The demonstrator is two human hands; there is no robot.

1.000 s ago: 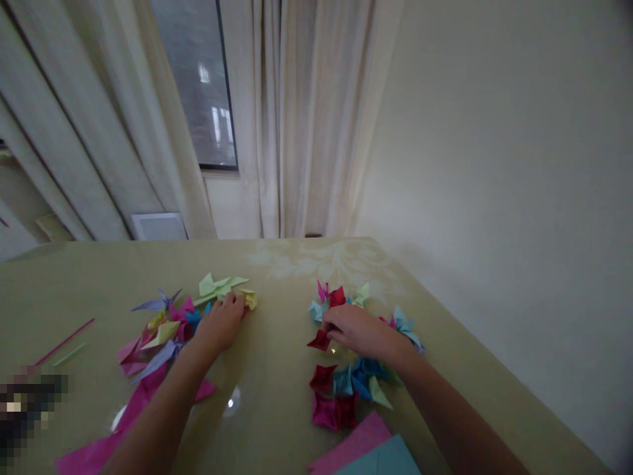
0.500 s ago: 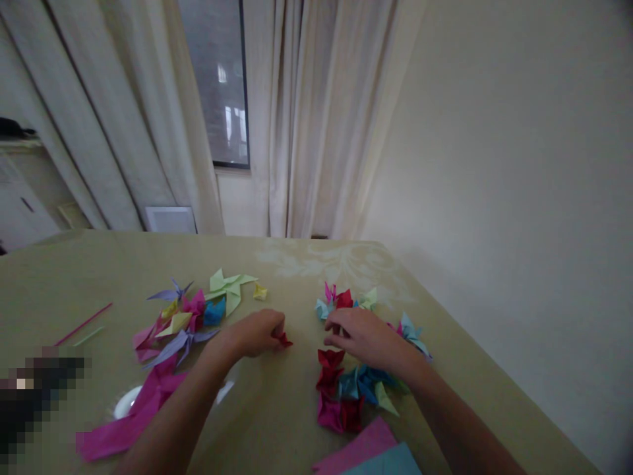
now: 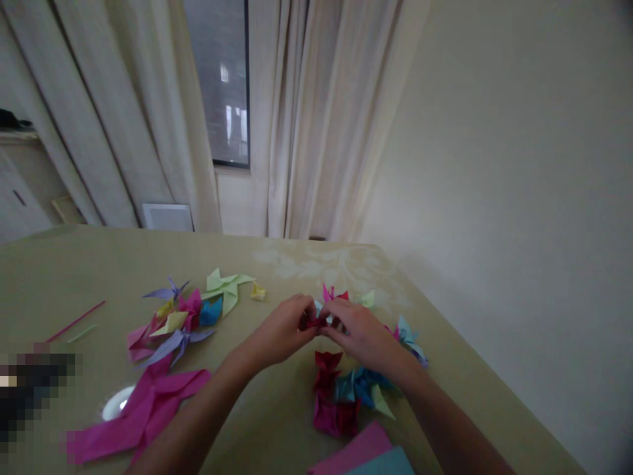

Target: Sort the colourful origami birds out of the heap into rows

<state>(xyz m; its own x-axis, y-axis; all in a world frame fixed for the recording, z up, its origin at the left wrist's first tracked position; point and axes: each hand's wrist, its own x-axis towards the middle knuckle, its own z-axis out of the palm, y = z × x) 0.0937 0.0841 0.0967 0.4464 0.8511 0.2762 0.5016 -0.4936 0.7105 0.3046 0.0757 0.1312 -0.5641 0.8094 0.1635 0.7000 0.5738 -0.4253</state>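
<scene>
My left hand (image 3: 284, 330) and my right hand (image 3: 356, 330) meet above the middle of the table, fingertips closed together. Between them is a small red folded-paper piece (image 3: 316, 323), mostly covered by the fingers. Just nearer to me lie red origami pieces (image 3: 327, 369), with blue folded paper (image 3: 366, 386) and a pale green piece (image 3: 382, 402) beside them. Behind my hands, a pink origami piece (image 3: 328, 293) and light green folded paper (image 3: 368, 299) show in part. A light blue piece (image 3: 408, 332) rests beyond my right forearm.
To the left lie a purple origami piece (image 3: 180, 342), a light green pinwheel shape (image 3: 227, 288), a small yellow piece (image 3: 258, 291) and a large magenta fold (image 3: 153, 396) over a white round object (image 3: 117, 404). Pink and blue sheets (image 3: 380, 462) lie at the front. A wall (image 3: 519, 198) stands right.
My left hand has moved right and slightly up with the red folded paper. My right hand has shifted a little left, and its fingers have closed on the paper too.
</scene>
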